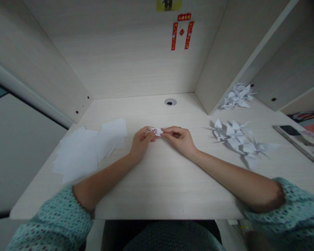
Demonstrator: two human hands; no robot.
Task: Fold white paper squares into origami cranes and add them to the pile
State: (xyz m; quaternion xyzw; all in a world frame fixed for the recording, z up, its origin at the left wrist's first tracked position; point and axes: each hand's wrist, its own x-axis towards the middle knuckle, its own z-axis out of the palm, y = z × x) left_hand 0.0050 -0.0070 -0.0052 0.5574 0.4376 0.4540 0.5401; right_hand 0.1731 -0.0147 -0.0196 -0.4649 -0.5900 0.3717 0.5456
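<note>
Between my two hands, above the middle of the desk, is a small folded white paper piece (158, 132). My left hand (142, 140) pinches its left side with thumb and fingers. On the other side, my right hand (181, 138) grips the right edge between thumb and forefinger. Parts of the paper are covered by the fingertips, so its full shape cannot be made out. To the left lie overlapping flat white paper sheets (80, 151). Right of my right hand is a loose pile of pointed folded paper pieces (237, 137), which look like origami cranes.
Another heap of folded paper (238, 96) lies behind the upright divider (225, 59). A phone (300, 143) rests at the right. The desk (157, 188) has a round cable hole (170, 102) at the back. Red paper decorations (174, 36) are stuck on the back panel.
</note>
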